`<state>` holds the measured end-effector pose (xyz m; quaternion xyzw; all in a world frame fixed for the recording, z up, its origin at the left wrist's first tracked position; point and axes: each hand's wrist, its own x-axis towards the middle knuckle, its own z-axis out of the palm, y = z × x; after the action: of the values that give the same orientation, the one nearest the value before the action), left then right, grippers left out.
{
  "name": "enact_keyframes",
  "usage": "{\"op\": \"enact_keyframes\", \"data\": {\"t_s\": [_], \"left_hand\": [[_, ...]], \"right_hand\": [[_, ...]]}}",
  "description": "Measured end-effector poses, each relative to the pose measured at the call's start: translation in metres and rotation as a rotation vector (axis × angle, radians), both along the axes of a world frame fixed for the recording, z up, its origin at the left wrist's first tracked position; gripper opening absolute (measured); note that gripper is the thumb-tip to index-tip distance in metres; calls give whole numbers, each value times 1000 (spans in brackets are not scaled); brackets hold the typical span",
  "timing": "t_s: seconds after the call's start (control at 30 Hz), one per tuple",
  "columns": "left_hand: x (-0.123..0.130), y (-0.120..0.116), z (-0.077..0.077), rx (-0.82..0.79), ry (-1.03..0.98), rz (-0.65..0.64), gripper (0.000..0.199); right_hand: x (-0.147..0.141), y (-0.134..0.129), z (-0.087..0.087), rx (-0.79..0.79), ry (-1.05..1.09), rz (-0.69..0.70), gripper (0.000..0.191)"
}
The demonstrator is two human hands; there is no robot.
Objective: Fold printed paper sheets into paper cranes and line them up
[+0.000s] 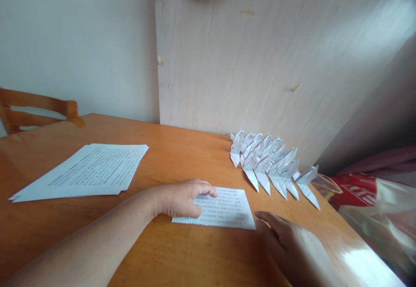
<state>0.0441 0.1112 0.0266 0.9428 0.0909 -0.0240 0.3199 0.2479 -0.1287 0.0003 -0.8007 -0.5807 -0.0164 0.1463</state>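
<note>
A printed sheet of paper [227, 209] lies flat on the wooden table in front of me, smaller than the sheets stacked at the left. Over its left end rests my left hand [185, 198], thumb and fingers apart, not gripping it. My right hand [286, 243] is just off the sheet's right corner, slightly blurred, its thumb and forefinger a little apart with nothing seen between them. Beyond it, several folded paper pieces [269, 161] with pointed tips stand in rows, made of the same kind of printed paper.
To the left lies a stack of printed sheets [94, 170] on the table [182, 152]. A wooden chair [39, 105] stands past the far left edge. Red and clear plastic bags [367, 200] sit beyond the right edge. A pale wooden panel [227, 70] rises behind the table.
</note>
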Motion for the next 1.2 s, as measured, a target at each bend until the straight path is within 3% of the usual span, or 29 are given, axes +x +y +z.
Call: {"op": "enact_keyframes", "data": {"t_s": [0.17, 0.27, 0.33, 0.5, 0.67, 0.93, 1.2], "left_hand": [[3, -3, -3, -94, -222, 138, 38], [3, -2, -3, -103, -309, 306, 30], [4, 2, -4, -97, -342, 419, 27], [5, 13, -9, -87, -445, 555, 20], [4, 16, -13, -8, -400, 648, 21], [0, 14, -5, 47, -271, 703, 22], [0, 18, -13, 45, -193, 689, 20]], "right_hand": [[0, 30, 26, 44, 78, 98, 27], [2, 55, 43, 13, 54, 135, 30], [5, 71, 47, 89, 62, 113, 27], [13, 90, 28, 236, 222, 97, 32], [16, 81, 3, 171, 185, 160, 32], [15, 73, -1, 32, -59, 214, 45], [13, 69, -5, -1, -146, 240, 48]]}}
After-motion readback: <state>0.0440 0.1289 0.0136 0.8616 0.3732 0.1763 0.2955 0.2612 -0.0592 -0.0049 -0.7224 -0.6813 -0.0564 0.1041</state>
